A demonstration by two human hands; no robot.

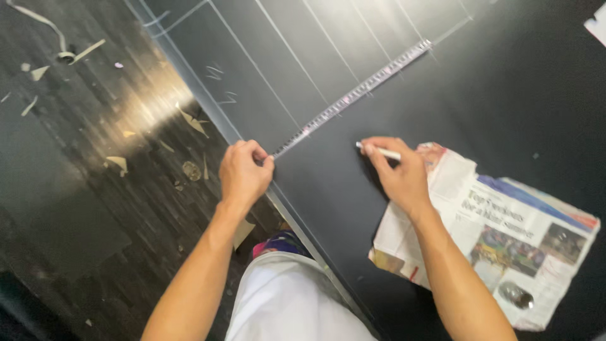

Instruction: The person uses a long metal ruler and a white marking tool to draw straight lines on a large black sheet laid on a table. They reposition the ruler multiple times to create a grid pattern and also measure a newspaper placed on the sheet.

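Kneeling at the edge of a black sheet, the person shows a white-clad knee at the bottom of the view. Just beside the right forearm, a crumpled newspaper lies on the sheet. The left hand is closed, pinching the near end of a tape measure at the sheet's edge. The right hand grips a white chalk pencil, its tip touching the sheet a little to the right of the tape. The tape runs straight and diagonally away across the sheet, crossing several white chalk lines. To the left, paper scraps litter the dark floor.
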